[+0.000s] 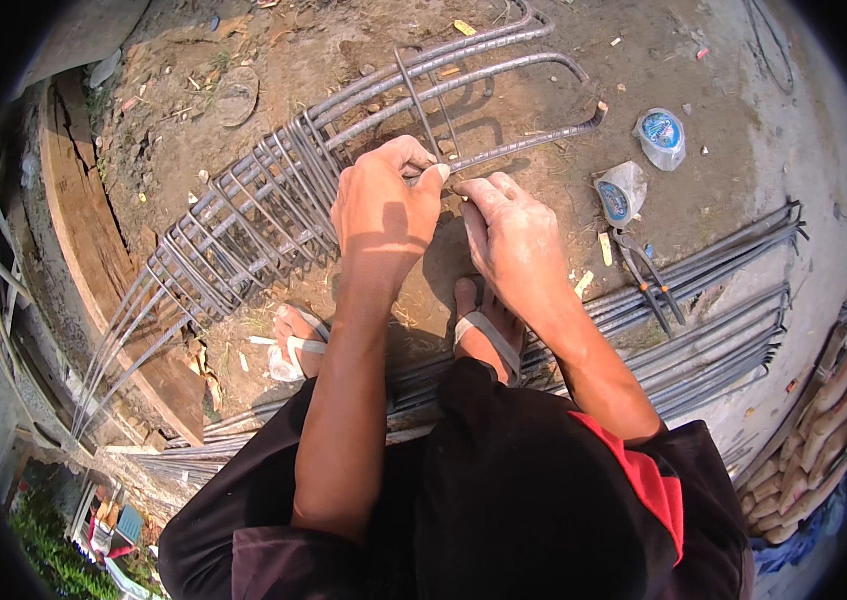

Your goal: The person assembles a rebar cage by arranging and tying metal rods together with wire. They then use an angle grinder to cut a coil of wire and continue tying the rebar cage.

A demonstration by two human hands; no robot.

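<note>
- Closest up: left hand (pixel 384 210) and right hand (pixel 514 235), both with fingers curled in and tips nearly meeting. Looks like a fine pinch job, but I can't tell if they've got the bar itself or something thin on it.
- They're working at the lower bar of the rebar cage (pixel 299 150), right where one ring (pixel 412 90) stands apart from the bunched ones, probably so fingers can get in there.
- Sandalled feet (pixel 491 335) are planted on the near side of the cage, which I guess lets the person lean straight over it.
- Pliers (pixel 646 287) lie on the straight bars (pixel 734 250) near the right edge of the dirt ground (pixel 344 40), handles spread and facing back, so likely parked for a quick right-hand grab.
- Two plastic-wrapped cups (pixel 661 135) sit further out, close to the concrete strip (pixel 824 170), clear of the hooked bar ends.
- Over at the dirt's left edge, the cage's tail seems to cross a wooden plank (pixel 94 240), maybe as a prop; contact's hard to judge.
</note>
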